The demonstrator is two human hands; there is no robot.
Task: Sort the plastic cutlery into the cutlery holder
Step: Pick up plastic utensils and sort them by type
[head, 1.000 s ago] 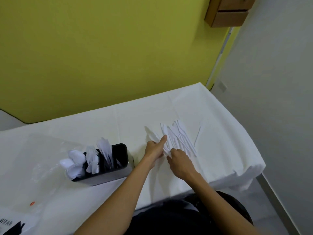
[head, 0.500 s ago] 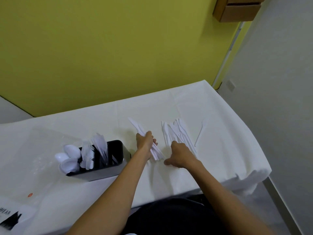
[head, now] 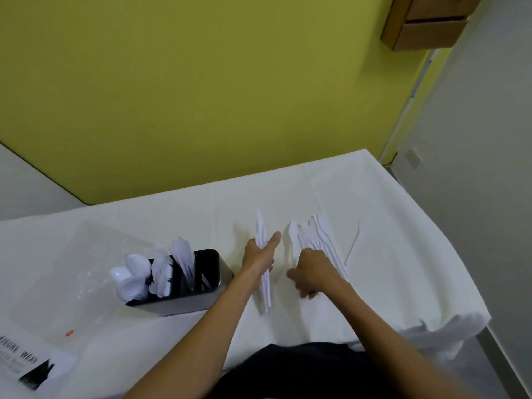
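Holder [head: 178, 305] keeps spoons [head: 135, 269], forks [head: 159, 269] and knives [head: 184, 254] apart. Left hand [head: 256, 257] fingers wrap a knife bundle [head: 266, 292]. Right hand [head: 313, 269] fingers curl over loose knives [head: 319, 234], grip unclear.

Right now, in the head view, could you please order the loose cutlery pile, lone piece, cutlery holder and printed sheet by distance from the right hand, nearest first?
1. Loose cutlery pile, at the right hand.
2. Lone piece, right.
3. Cutlery holder, left.
4. Printed sheet, far left.
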